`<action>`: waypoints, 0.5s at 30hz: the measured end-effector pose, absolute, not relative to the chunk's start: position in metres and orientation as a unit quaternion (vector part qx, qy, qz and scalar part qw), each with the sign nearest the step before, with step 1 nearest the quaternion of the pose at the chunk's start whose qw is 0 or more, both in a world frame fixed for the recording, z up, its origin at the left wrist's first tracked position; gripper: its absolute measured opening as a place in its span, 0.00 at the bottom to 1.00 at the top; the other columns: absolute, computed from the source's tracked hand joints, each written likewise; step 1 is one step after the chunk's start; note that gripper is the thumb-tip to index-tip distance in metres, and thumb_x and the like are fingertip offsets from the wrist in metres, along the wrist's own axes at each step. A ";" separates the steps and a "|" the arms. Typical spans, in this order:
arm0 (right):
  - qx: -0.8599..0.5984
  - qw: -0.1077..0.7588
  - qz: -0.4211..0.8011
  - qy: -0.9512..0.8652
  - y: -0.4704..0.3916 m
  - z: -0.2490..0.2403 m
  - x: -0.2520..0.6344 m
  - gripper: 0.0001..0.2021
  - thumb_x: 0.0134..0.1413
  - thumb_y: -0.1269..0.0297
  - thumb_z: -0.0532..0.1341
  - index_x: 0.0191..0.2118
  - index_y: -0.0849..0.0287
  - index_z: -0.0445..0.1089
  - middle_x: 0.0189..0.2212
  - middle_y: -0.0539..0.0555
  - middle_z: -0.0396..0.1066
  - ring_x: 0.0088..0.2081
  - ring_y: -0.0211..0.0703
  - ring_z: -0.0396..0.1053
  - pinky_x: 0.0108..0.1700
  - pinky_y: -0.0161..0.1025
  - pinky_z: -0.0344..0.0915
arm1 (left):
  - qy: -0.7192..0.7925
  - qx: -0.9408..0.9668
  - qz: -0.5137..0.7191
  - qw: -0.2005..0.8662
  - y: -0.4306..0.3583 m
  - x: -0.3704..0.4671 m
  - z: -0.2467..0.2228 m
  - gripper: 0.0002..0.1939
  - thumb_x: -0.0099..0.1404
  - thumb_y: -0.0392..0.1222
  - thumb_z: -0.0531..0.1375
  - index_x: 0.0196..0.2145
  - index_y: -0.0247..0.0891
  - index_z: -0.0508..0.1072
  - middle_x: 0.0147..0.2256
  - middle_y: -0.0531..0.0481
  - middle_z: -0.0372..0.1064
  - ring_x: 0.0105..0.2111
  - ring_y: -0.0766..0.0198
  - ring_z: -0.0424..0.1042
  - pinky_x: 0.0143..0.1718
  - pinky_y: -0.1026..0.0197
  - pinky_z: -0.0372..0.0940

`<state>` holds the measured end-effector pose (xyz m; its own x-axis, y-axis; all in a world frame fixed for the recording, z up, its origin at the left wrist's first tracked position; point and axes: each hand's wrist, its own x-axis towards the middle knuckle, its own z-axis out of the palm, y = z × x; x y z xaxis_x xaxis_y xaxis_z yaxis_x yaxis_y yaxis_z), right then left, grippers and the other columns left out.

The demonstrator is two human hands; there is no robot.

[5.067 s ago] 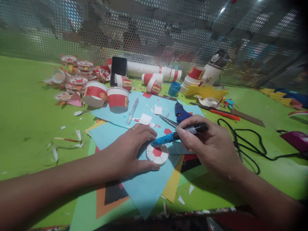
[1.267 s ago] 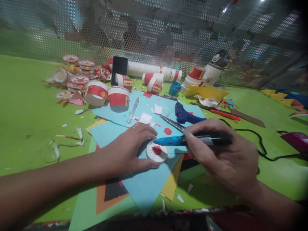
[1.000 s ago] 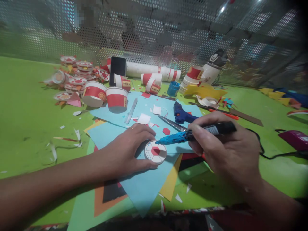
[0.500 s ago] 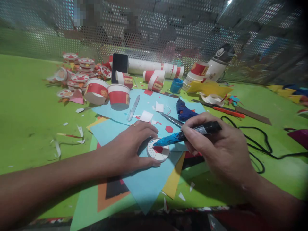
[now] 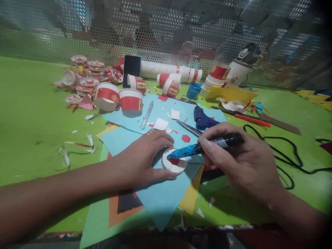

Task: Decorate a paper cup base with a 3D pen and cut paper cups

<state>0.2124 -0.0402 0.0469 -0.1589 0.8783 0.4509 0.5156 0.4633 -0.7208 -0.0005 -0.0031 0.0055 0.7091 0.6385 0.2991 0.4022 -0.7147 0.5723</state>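
My left hand (image 5: 147,155) curls its thumb and fingers around the rim of a small round white paper piece (image 5: 178,168), which carries blue dots and a red centre. Gripped in my right hand (image 5: 233,159) is a black marker (image 5: 207,147) whose front end is coated in blue paint. Its tip is at the upper left of the round piece; whether it touches I cannot tell. A pointed grey metal blade (image 5: 189,128) runs under my right fingers, its other end hidden. Beneath the hands lie light blue paper sheets (image 5: 163,200). A red paper hexagon (image 5: 186,138) lies close by.
Red-and-white paper cups (image 5: 131,102), an open blue paint jar (image 5: 193,90) and a phone (image 5: 131,69) stand behind. Decorated paper pieces (image 5: 89,83) are piled at left. A blue glue gun (image 5: 204,119), an orange cutter (image 5: 252,120) and a black cord (image 5: 285,154) lie right.
The whole view has shifted slightly, so everything appears a little further right. Both hands keep their holds, and the marker tip stays over the round piece's upper left.
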 end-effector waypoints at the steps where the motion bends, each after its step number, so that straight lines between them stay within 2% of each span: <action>1: -0.475 0.440 0.205 -0.734 -0.040 0.047 0.212 0.03 0.55 0.70 0.62 0.31 0.57 0.69 0.17 0.43 0.65 0.17 0.31 0.63 0.20 0.30 0.63 | 0.293 0.893 0.242 0.242 -0.003 0.000 0.006 0.24 0.58 0.50 0.66 0.47 0.35 0.69 0.50 0.39 0.66 0.54 0.52 0.63 0.55 0.50 0.61; 15: -0.470 0.435 0.201 -0.741 -0.041 0.045 0.210 0.03 0.55 0.71 0.62 0.31 0.57 0.68 0.18 0.42 0.66 0.17 0.29 0.64 0.20 0.25 0.64 | 0.288 0.896 0.237 0.242 -0.003 0.000 0.006 0.23 0.59 0.49 0.67 0.46 0.34 0.69 0.49 0.39 0.67 0.53 0.53 0.63 0.55 0.51 0.60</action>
